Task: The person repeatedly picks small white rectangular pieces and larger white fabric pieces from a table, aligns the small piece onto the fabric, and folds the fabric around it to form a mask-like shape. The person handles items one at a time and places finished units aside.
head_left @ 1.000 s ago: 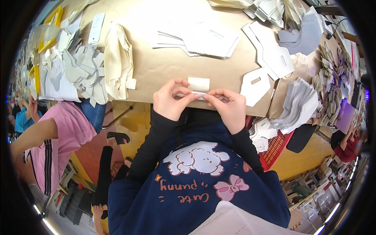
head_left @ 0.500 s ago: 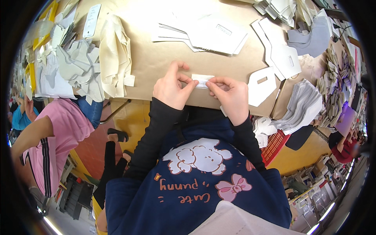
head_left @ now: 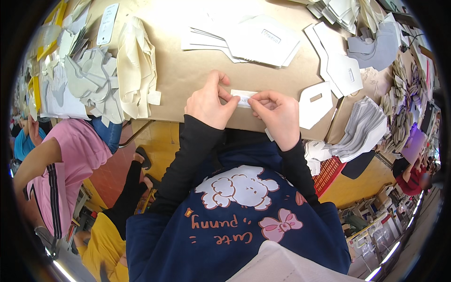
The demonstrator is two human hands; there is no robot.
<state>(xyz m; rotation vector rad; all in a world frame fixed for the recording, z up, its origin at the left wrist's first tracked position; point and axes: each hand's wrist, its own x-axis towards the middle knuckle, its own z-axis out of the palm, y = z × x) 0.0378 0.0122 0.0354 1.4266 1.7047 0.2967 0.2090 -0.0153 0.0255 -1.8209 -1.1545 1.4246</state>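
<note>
A small white label (head_left: 244, 99) with dark print lies between my two hands, close to the table's near edge. The thumb and forefinger of my left hand (head_left: 206, 102) pinch its left end, while the other fingers curl above. My right hand (head_left: 278, 115) grips the right end between thumb and bent fingers. To the right of that hand lies a white cut panel (head_left: 315, 104) with a rectangular slot. Beyond my hands a fanned stack of white panels (head_left: 260, 40) rests on the brown tabletop (head_left: 183, 68); the top one bears a similar label.
Cream fabric (head_left: 136, 70) and grey cut pieces (head_left: 91, 77) lie at left beside a white card (head_left: 107, 23). More white panels (head_left: 340, 70) and a layered stack (head_left: 361, 129) sit at right, above a red basket (head_left: 329, 175). A person in pink (head_left: 77, 150) is at left.
My hands and the label have barely moved. At the lower left, a person in yellow and black has come further into view.
</note>
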